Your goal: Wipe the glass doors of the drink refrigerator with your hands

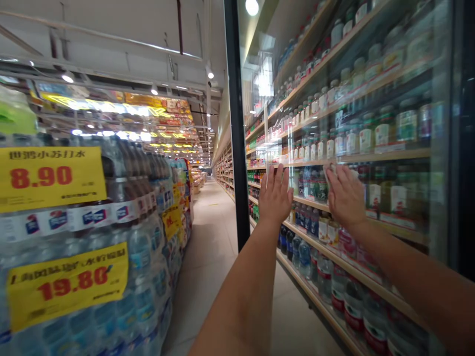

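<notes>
A glass door [311, 123] with a dark frame stands in front of shelves of drinks. My left hand [274, 195] lies against the pane near the frame, fingers spread and nothing in it. Farther right, my right hand [346, 195] presses a pale cloth [327, 174] flat to the glass. Only the cloth's edges show past the fingers; the rest is hidden under the palm. Through and around the pane, several rows of bottles [384, 128] are visible.
Stacked packs of bottled water [141, 262] rise on the left, bearing yellow price signs [67, 287]. The door's black frame [235, 123] stands upright between me and the tiled aisle [211, 212]. Wooden shelf edges [334, 252] run along the right.
</notes>
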Demonstrator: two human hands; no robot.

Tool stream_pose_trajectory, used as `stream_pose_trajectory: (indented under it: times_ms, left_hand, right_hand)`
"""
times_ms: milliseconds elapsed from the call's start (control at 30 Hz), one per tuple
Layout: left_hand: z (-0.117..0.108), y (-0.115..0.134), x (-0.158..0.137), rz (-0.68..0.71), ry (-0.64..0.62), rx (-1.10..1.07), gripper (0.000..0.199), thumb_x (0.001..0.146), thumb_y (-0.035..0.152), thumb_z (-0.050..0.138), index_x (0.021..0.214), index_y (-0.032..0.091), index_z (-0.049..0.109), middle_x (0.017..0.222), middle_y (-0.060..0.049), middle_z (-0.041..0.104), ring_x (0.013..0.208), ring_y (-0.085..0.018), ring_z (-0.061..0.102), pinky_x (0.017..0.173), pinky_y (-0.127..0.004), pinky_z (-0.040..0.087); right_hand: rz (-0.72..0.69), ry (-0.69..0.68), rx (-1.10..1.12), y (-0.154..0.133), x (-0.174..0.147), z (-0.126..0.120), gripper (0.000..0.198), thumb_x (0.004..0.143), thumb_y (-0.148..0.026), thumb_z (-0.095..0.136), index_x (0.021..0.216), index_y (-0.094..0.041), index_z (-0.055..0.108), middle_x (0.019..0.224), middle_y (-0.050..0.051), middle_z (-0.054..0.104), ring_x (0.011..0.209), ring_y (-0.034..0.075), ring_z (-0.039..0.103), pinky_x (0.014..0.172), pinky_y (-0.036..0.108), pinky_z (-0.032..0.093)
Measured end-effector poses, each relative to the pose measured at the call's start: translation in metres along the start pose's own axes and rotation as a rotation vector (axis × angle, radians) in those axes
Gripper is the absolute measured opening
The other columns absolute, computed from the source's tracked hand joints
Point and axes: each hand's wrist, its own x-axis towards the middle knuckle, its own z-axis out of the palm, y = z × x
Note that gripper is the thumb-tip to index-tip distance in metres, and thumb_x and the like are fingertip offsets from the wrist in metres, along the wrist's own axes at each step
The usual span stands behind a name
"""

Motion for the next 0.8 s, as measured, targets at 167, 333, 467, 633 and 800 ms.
stream_pose_trajectory:
  times_ms: [167,333,467,633,800]
  left_hand:
    - [0.001,0.0,0.0,0.003,0.001,0.008,0.061,0.102,0.036,0.04,0.158,0.016,0.028,0.166,-0.006,0.021,0.156,-0.027,0.005,0.128,-0.049,0.02]
    - [-0.002,0.001,-0.001,0.002,-0.019,0.034,0.06,0.103,0.037,0.037,0.158,0.015,0.028,0.167,-0.006,0.019,0.156,-0.027,0.007,0.128,-0.048,0.019]
    - [-0.002,0.002,-0.001,-0.001,-0.007,0.066,0.06,0.103,0.039,0.038,0.158,0.016,0.03,0.166,-0.005,0.021,0.156,-0.028,0.01,0.128,-0.048,0.021]
    - [0.001,0.003,-0.002,0.005,0.018,0.084,0.06,0.102,0.039,0.04,0.157,0.016,0.032,0.166,-0.005,0.025,0.155,-0.028,0.013,0.127,-0.047,0.022]
    - [0.0,0.003,-0.003,0.016,0.062,0.093,0.059,0.102,0.038,0.04,0.156,0.015,0.033,0.165,-0.006,0.026,0.155,-0.029,0.014,0.127,-0.047,0.022]
  right_hand:
    - [0.092,0.019,0.036,0.007,0.035,-0.004,0.058,0.1,-0.026,0.039,0.157,-0.019,0.035,0.158,0.014,0.041,0.145,0.037,0.038,0.115,0.06,0.03]
    - [0.005,0.034,0.047,0.005,0.047,-0.003,0.06,0.1,-0.027,0.038,0.158,-0.015,0.031,0.16,0.016,0.037,0.147,0.038,0.035,0.114,0.058,0.031]
    - [-0.407,-0.12,0.07,0.011,0.041,-0.006,0.064,0.098,-0.026,0.046,0.159,-0.025,0.029,0.158,0.008,0.043,0.145,0.031,0.041,0.115,0.052,0.035]
    - [0.09,0.06,0.08,0.005,0.045,-0.006,0.059,0.101,-0.032,0.038,0.159,-0.028,0.028,0.162,0.01,0.035,0.146,0.039,0.037,0.115,0.063,0.032]
    - [-0.145,0.009,0.096,-0.018,0.046,-0.001,0.066,0.098,-0.029,0.046,0.161,-0.026,0.025,0.16,0.011,0.039,0.146,0.037,0.039,0.114,0.059,0.036]
